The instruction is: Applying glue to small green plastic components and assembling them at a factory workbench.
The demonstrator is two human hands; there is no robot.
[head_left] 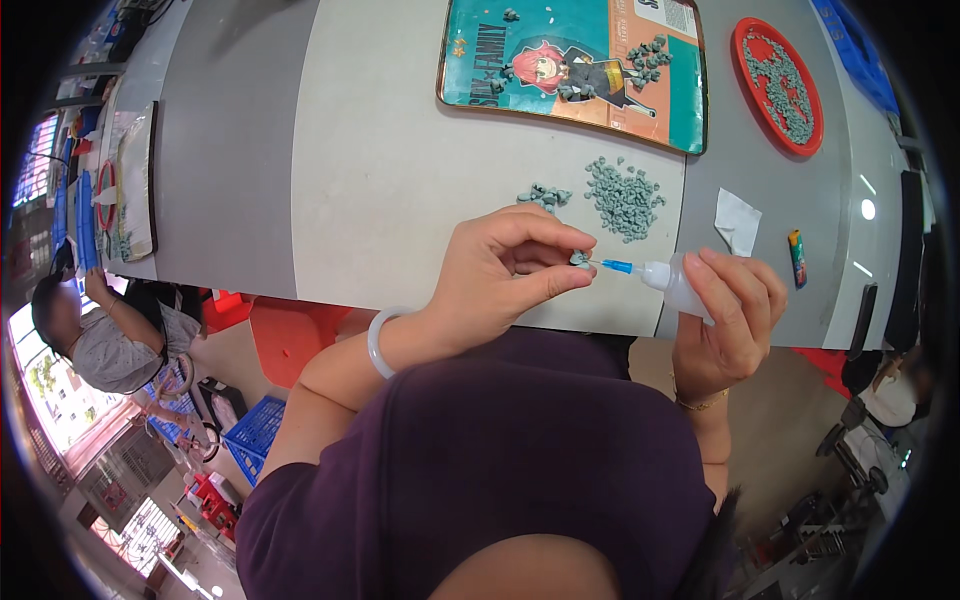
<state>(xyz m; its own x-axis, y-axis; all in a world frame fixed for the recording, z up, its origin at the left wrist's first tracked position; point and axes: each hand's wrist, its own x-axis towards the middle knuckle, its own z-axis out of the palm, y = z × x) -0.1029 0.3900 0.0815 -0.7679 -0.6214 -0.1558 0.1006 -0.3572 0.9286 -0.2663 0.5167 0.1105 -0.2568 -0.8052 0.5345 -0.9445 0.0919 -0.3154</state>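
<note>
Between the thumb and fingertips of my left hand (505, 268) is a small grey-green piece (579, 259). My right hand (728, 310) grips a white squeeze bottle (686, 290) lying nearly level, its blue needle tip (617, 266) aimed left. The thin needle ends at or very close to the small piece; I cannot tell whether they touch. Just beyond my hands, a pile of loose grey-green pieces (625, 200) lies on the table. A smaller heap (545, 196) of similar pieces sits to its left, partly hidden behind my left hand.
A teal and orange illustrated tray or board (470, 92) bears several piece clusters at the back. At the right are a red round tray (741, 65) of small pieces, a white paper (737, 222) and a lighter (797, 258). Another person (130, 345) sits far left.
</note>
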